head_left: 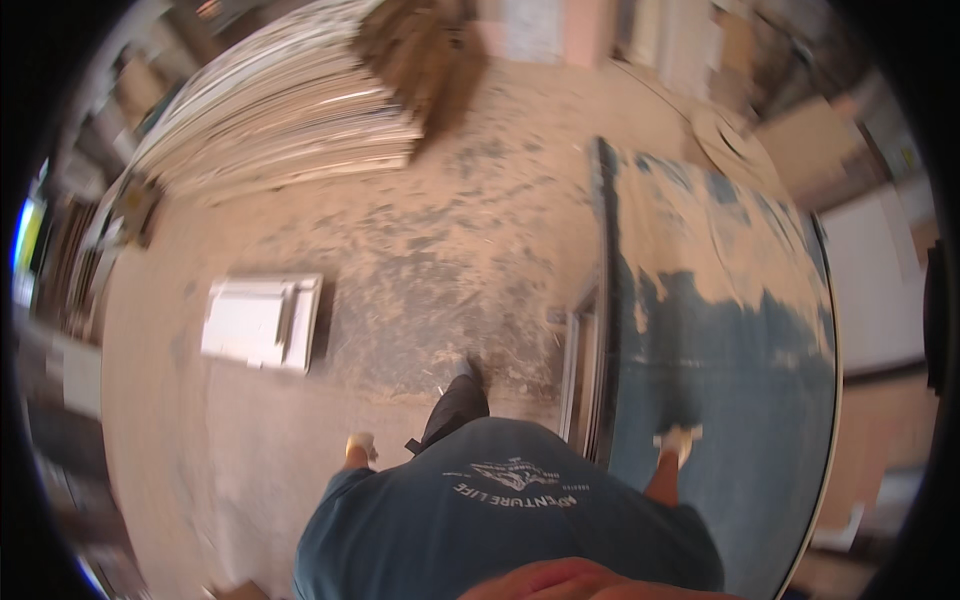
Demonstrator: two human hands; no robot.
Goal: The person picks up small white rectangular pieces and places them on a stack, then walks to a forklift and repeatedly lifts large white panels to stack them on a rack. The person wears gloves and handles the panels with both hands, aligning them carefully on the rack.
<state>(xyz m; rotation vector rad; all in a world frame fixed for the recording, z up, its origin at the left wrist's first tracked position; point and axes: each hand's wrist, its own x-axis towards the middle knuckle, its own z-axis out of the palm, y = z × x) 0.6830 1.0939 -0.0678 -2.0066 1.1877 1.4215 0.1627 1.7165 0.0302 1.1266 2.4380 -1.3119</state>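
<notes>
My left hand [362,447], in a pale cream glove, hangs low at my left side over the dusty floor. Its fingers are smeared by motion, and I make out nothing held in it. On the other side, my right hand [680,443], gloved alike, is over the dark teal top of a long bench [725,385]. Whether it touches that surface I cannot tell, and its fingers are blurred too. Tan sawdust [690,240] covers the far part of the bench top.
A tall stack of boards [300,110] stands at the far left. Several white panels [262,322] lie in a small pile on the floor, left of my path. Sawdust and scraps cover the floor [480,220]. Metal rails [582,370] run along the bench's left side.
</notes>
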